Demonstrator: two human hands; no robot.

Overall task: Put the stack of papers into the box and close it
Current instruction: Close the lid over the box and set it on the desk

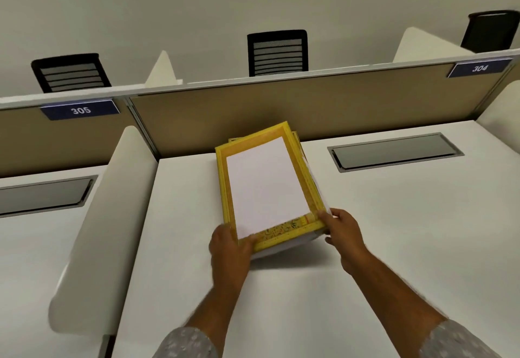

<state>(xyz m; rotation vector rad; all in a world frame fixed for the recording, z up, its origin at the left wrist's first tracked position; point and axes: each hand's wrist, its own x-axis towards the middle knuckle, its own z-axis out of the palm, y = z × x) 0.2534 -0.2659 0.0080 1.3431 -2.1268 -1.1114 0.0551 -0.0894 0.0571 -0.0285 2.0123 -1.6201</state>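
A shallow yellow box (223, 172) lies on the white desk (380, 217), its far end against the partition. A white stack of papers (264, 186) fills its inside. More white sheets stick out under its near right edge, and another yellow piece shows beneath its far end. My left hand (229, 248) grips the near left corner, thumb on the paper's edge. At the near right corner, my right hand (342, 231) holds the box rim. The near end looks lifted a little off the desk.
A tan partition (309, 110) with labels 305 and 304 closes the desk's far side. A grey cable hatch (394, 151) sits at the right rear. A rounded white divider (104, 217) borders the left. Black chairs stand beyond the partition.
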